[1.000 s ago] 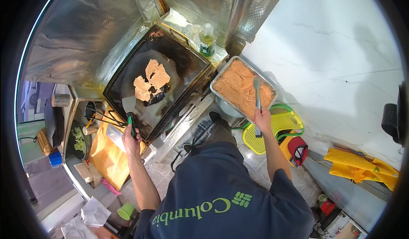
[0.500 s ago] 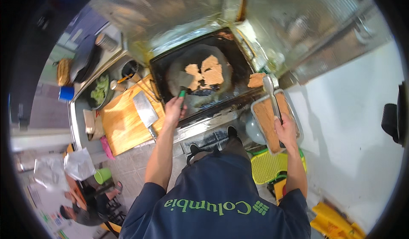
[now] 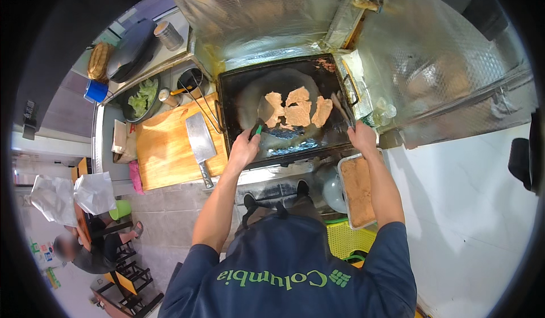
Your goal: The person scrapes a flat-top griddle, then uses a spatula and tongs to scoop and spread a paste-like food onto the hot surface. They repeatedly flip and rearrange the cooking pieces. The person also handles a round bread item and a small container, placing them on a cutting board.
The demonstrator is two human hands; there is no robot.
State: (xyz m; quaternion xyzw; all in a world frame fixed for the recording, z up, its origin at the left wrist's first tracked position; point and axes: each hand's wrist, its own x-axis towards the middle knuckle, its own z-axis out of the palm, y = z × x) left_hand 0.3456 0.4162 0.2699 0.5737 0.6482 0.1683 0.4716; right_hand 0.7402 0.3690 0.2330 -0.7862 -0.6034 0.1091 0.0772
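Head view: adds one more meat slice (image 3: 322,112) to griddle (image 3: 241,94), now fuller; holds tongs (image 3: 342,109) in right hand (image 3: 362,136), spatula (image 3: 259,129) in left hand (image 3: 244,149), each grip narrow.

Meat slices (image 3: 298,114): at least 4, thin, tan, ragged-edged; are lying flat on a black griddle (image 3: 235,86). Tongs (image 3: 341,109): metal; are slanting just beside the rightmost slice. Spatula (image 3: 259,128): green-and-black handle; is pointing toward the leftmost slice.
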